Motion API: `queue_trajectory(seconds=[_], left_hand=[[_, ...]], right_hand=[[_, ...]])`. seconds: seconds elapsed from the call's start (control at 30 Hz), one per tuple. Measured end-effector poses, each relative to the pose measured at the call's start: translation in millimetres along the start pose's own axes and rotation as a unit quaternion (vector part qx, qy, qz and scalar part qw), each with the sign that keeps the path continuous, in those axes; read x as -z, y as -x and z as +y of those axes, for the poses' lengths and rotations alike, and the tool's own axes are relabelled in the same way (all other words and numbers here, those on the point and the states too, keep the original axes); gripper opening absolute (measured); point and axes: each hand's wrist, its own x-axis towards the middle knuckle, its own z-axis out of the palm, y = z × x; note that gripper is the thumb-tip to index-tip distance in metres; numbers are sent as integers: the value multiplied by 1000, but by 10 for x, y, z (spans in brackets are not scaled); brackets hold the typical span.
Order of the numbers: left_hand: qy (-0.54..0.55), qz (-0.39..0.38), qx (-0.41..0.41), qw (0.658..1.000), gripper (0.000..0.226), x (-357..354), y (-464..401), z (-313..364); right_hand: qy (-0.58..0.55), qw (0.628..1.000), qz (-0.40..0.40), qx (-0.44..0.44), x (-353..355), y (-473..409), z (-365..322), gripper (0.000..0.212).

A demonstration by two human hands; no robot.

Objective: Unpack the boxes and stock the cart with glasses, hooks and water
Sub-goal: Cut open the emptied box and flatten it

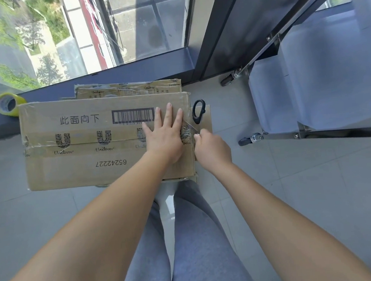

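A large cardboard box point(83, 167) sealed with clear tape lies on the floor in front of my knees. My left hand point(165, 135) presses flat on its top near the right end, fingers straight. My right hand point(212, 151) is curled at the box's right edge and grips black-handled scissors point(198, 111). Their handle points away from me and a silver blade lies by the taped seam. A second cardboard box point(128, 90) sits behind the first. The wheeled metal cart point(312, 83) stands to the right, its shelves pale.
A yellow roll of tape point(8, 104) sits on the dark window sill at the left. Another piece of cardboard point(207, 121) shows beside the box's right end. Floor-to-ceiling glass runs behind the boxes. Grey floor tiles lie between the box and the cart castors point(249, 139).
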Motion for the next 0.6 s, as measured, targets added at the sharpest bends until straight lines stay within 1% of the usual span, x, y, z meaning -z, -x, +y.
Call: queue_trajectory(seconds=[0.17, 0.27, 0.33, 0.37, 0.47, 0.6], left_hand=[[-23, 0, -11, 1000, 69, 25, -19, -18], [-86, 19, -54, 995, 71, 50, -33, -105], [-134, 28, -88, 987, 77, 98, -54, -225], [-145, 24, -93, 985, 80, 125, -67, -282], [-132, 7, -70, 989, 86, 173, -79, -327], [-96, -8, -53, 994, 86, 134, -82, -211]], right_hand=[[-48, 998, 34, -31, 27, -11, 52, 25], [-59, 997, 24, -36, 26, -40, 66, 29], [-61, 997, 12, -42, 17, -56, 78, 36], [-61, 997, 8, -45, 15, -61, 85, 38], [-66, 997, 9, -46, 16, -48, 91, 39], [-75, 996, 25, -40, 1, 4, 93, 40]])
